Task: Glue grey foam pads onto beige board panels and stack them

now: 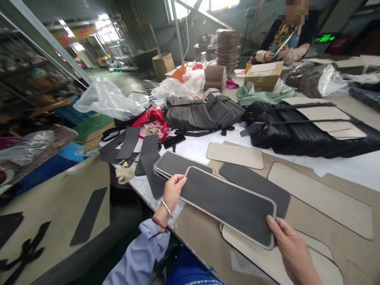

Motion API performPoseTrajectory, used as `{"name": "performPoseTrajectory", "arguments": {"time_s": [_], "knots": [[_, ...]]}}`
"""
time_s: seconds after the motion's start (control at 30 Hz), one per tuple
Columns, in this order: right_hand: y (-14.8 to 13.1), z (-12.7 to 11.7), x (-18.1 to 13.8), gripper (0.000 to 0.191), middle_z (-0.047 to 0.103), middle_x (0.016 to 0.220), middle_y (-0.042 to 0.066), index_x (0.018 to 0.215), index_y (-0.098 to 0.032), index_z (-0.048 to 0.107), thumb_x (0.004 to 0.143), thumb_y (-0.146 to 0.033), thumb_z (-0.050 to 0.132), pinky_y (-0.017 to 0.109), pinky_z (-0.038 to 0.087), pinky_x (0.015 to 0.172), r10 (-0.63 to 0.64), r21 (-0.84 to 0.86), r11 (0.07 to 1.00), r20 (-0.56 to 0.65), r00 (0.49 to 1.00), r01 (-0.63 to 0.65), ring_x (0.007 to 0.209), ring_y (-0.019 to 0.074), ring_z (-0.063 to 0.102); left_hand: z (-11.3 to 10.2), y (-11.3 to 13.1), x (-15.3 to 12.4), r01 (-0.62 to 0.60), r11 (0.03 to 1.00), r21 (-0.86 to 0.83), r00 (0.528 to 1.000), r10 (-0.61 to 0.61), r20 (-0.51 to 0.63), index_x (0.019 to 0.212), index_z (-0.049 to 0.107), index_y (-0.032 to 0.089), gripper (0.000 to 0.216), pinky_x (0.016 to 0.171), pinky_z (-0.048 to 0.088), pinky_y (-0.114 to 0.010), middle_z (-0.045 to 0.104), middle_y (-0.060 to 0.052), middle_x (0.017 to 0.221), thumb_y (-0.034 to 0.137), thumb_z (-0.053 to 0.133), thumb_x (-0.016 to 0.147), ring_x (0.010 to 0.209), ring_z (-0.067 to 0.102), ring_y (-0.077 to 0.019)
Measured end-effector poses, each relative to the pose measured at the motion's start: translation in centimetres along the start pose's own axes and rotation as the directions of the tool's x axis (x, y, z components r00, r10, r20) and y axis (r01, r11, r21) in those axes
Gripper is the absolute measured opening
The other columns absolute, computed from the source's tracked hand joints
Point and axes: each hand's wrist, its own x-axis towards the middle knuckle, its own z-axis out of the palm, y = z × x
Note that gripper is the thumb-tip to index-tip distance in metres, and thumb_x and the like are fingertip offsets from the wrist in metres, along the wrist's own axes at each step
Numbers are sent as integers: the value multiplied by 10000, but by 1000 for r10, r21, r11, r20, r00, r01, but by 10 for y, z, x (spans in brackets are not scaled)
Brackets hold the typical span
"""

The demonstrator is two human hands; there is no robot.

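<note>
I hold a long rounded black panel with a beige border [228,204] between both hands, just above the table. My left hand [173,190] grips its left end, fingers curled over the edge. My right hand [289,241] grips its right end, thumb on the rim. Under the left end lies a small stack of similar bordered panels [175,163]. A plain black panel [255,184] lies behind, and beige panels [235,155] lie flat on brown paper [353,253] around it.
Bundles of grey pieces [204,113] and black pieces [299,130] are strapped at the back of the table. Loose black strips [129,143] lie at the left edge beside plastic bags [108,99]. A person [286,39] sits at the far right behind a cardboard box [264,75].
</note>
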Motion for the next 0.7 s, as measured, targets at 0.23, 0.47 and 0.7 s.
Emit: {"name": "performPoseTrajectory", "arguments": {"time_s": [0.23, 0.47, 0.7], "knots": [[-105, 130, 52, 431, 394, 479, -50, 586, -202, 429, 654, -615, 533, 228, 320, 400, 7, 294, 953, 215, 977, -71, 429, 101, 382, -76, 27, 124, -74, 994, 75, 984, 85, -155, 623, 596, 143, 389, 562, 374, -234, 579, 18, 565, 431, 745, 408, 543, 483, -107], [-100, 173, 58, 442, 392, 426, -51, 544, -224, 359, 652, -636, 473, 247, 347, 390, 61, 179, 978, 241, 969, -106, 383, 112, 405, -100, 3, 172, -21, 974, 225, 989, 54, -139, 588, 612, 148, 347, 546, 370, -248, 584, -1, 551, 422, 725, 407, 537, 495, -128], [-92, 177, 59, 339, 474, 432, -27, 577, -217, 430, 715, -527, 442, 263, 376, 450, 59, -37, 998, 200, 978, -53, 403, 145, 485, -105, -8, 182, -2, 922, 387, 987, 65, -150, 648, 637, 157, 295, 608, 429, -284, 633, -32, 619, 404, 671, 490, 617, 562, -180]]}}
